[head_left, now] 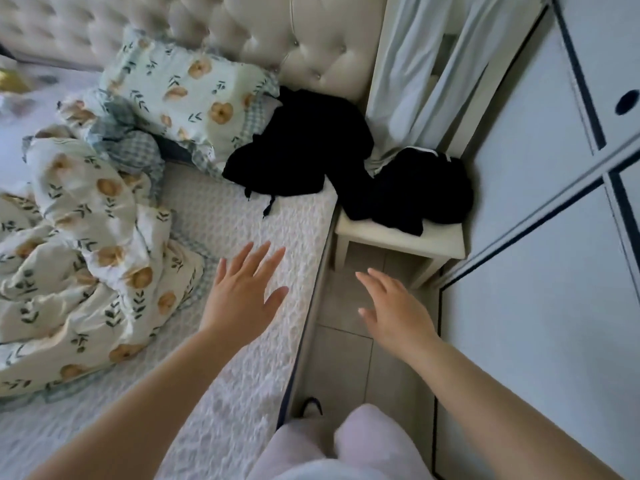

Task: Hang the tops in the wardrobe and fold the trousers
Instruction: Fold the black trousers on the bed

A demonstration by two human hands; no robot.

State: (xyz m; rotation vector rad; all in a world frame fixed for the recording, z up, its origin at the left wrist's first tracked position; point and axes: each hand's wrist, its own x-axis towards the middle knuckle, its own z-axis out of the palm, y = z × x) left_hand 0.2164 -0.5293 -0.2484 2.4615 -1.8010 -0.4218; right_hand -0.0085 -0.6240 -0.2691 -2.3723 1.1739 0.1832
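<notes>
Pale pinkish legs (363, 441) of the person sit right at the bottom edge. They're over the tiled floor (343, 368), in the narrow gap between the bed (242, 216) and the wardrobe (540, 244). Both bare forearms stretch forward from there. The left hand (242, 292) hovers palm-down over the quilted white mattress near its edge, fingers (258, 254) straight and spread, holding nothing. The right hand (394, 306) is out over the floor strip, fingers (372, 282) also loose and extended, nothing in them either. It's just short of the small cream stool (398, 242) that sits tucked in the corner against the wardrobe. The task stuff is all up ahead, well clear of both hands. A black clothes heap (301, 147) sits crumpled at the head of the bed, pushed up against the floral pillow (187, 91) and the tufted headboard (277, 36), with a drawstring end trailing onto the mattress. It spills over the bed edge to a second black pile (422, 188) bunched on top of the stool. Honestly it's all so dark and blurry that it could be tops, trousers or both, and there's no saying how many pieces there are. A matching floral duvet (86, 237) is rumpled across the left side of the bed. A pale curtain (415, 81) hangs down behind the stool, between the headboard and the wardrobe. The wardrobe doors are shut, pale with dark trim lines.
</notes>
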